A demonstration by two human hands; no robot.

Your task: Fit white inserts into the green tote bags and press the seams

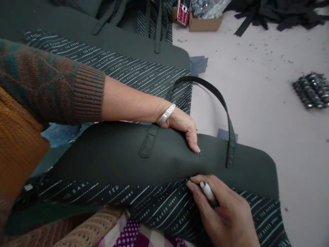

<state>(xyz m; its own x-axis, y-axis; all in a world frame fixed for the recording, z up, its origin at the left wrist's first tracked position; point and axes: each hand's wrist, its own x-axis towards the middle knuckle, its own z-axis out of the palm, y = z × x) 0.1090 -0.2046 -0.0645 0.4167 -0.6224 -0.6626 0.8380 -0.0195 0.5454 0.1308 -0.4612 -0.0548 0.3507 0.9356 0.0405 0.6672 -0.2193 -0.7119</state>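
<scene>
A dark green tote bag (115, 157) with a striped printed lining lies across my lap and the table edge, one handle (221, 99) arched up. My left hand (183, 127), with a silver bracelet on the wrist, grips the bag's upper edge, thumb pressed on the outside near a row of small holes. My right hand (221, 209) is closed in a pinch around a small silver tool (208, 192), its tip at the seam where the green panel meets the lining.
More green bags (108, 41) are stacked at the back left. A cardboard box (205, 22) with a red phone (183, 13) stands at the back. Black straps (277, 13) lie at the back right, and a cluster of metal parts (312, 90) at the right.
</scene>
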